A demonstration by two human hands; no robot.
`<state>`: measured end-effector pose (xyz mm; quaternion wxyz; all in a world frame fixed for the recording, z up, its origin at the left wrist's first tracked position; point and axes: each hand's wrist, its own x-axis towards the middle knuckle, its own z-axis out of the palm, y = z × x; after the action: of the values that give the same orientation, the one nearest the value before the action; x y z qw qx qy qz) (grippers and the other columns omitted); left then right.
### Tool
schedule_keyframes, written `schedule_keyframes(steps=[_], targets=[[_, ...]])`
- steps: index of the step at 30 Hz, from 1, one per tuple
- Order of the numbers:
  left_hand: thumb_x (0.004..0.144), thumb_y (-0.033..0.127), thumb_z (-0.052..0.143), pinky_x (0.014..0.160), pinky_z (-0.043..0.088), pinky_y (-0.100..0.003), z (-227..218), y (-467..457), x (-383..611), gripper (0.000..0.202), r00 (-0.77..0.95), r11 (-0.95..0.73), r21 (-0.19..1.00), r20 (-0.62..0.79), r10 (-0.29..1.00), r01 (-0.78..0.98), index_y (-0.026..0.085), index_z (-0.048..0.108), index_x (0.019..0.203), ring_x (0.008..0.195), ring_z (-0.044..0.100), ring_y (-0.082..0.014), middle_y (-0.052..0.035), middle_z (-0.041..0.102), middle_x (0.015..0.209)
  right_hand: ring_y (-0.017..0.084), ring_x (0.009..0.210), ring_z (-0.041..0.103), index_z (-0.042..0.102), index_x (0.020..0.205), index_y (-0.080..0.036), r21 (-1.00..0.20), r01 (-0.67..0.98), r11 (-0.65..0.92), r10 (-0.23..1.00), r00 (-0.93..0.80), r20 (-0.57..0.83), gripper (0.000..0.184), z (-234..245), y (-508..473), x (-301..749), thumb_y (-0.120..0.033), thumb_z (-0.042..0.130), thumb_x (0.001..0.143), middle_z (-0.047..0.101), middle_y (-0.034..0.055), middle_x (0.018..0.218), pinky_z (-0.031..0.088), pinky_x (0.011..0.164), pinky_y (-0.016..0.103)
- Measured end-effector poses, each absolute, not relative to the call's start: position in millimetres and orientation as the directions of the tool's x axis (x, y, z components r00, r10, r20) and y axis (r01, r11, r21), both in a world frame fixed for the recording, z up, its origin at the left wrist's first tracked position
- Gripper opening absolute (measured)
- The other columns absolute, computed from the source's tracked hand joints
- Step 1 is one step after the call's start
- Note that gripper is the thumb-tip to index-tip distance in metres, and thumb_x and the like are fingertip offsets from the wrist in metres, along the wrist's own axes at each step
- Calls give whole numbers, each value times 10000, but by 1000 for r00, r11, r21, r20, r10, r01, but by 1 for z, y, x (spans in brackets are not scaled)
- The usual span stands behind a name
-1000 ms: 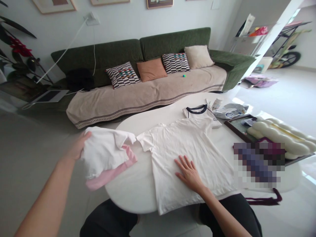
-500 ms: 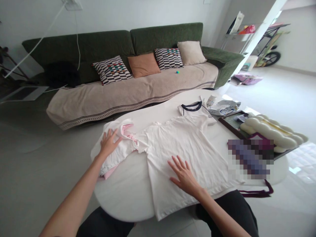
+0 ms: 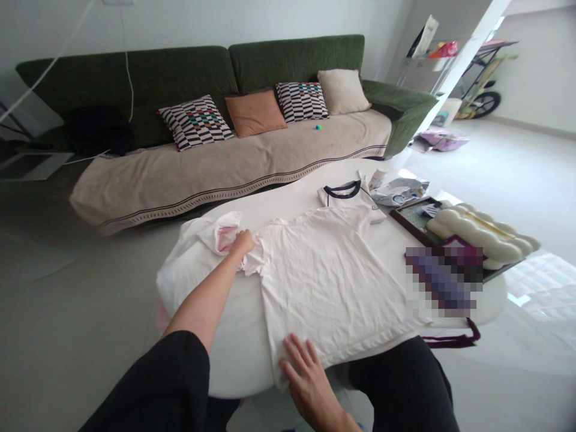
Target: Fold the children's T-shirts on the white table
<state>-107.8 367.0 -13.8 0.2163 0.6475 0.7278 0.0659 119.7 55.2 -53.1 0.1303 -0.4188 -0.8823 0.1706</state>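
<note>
A white T-shirt (image 3: 328, 282) lies spread flat on the round white table (image 3: 247, 354). My left hand (image 3: 243, 242) is closed on the shirt's left sleeve at its far left corner. My right hand (image 3: 306, 377) rests with fingers spread on the shirt's bottom hem at the near table edge. A loose pile of white and pink clothes (image 3: 198, 255) lies at the table's left edge, just beyond my left hand. A folded white shirt with a dark collar (image 3: 348, 198) sits at the far side.
A dark tray (image 3: 416, 219) with a cream wavy cushion (image 3: 481, 237) stands on the right, crumpled plastic bags (image 3: 398, 191) behind it. A green sofa (image 3: 234, 120) with several pillows stands beyond the table. A maroon strap (image 3: 454, 341) hangs off the table's right edge.
My left hand left the clothes pile and took the T-shirt's left sleeve. My right hand slid from the shirt's middle down to its bottom hem.
</note>
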Motion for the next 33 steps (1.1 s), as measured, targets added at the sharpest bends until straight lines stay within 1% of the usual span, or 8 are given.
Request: schedule_keyframes(steps=[3,6,11,16,20,25,30,33], targets=[[590,162,612,752,411,-366,-10,378,-120,182,-120,209,367,-251,961,906,74,619,749,933,561,-350,-203,638,827,280,1206,373,554,991,-207,-430,648,628,774,-577,261,238,-50,51,122,-156,481,770,526,90,1202,314,950,497],[600,209,608,647,428,-293,-1,386,-131,98,-108,214,424,-262,959,880,119,598,635,774,597,-264,-96,634,678,200,950,540,532,948,-205,-547,612,570,821,-451,351,253,-35,50,128,-76,432,756,590,67,988,426,826,366],[607,273,619,560,414,-233,16,389,-142,133,-118,236,509,-254,960,828,143,592,623,664,575,-189,-13,593,580,178,908,527,513,981,-200,-660,599,454,886,-386,259,286,-19,44,134,-73,369,768,575,71,959,435,775,297],[551,332,691,505,407,-231,17,375,-148,216,-137,331,530,-371,918,781,147,581,569,556,558,-175,-1,528,469,293,1083,435,444,1206,-209,-422,727,542,837,-511,195,490,-49,31,119,-263,532,727,508,112,1189,363,868,426],[517,291,726,498,429,-236,21,365,-155,222,-130,479,558,-551,825,677,148,581,603,536,556,-163,0,541,499,249,958,481,557,973,-217,-385,794,470,880,-386,277,274,-70,27,104,-118,485,728,576,80,1031,361,831,423],[614,252,642,524,443,-248,43,360,-172,159,-141,540,553,-604,785,635,139,570,701,500,539,-128,-12,560,551,167,724,496,519,757,-206,-623,600,502,861,-418,291,173,-49,31,104,-75,423,698,548,41,774,412,633,277],[574,182,636,491,417,-208,67,379,-168,168,-131,540,576,-600,789,614,168,604,738,467,506,-99,22,555,549,116,650,498,493,777,-191,-955,259,143,965,-249,77,82,-31,34,119,-188,411,781,512,13,703,404,580,199],[564,169,636,496,414,-171,74,403,-131,132,-23,461,689,-543,839,559,164,621,695,487,494,-70,33,556,565,96,551,428,464,699,-182,-984,19,-178,981,-76,-179,212,-41,36,136,-362,436,807,450,-19,599,361,503,182]])
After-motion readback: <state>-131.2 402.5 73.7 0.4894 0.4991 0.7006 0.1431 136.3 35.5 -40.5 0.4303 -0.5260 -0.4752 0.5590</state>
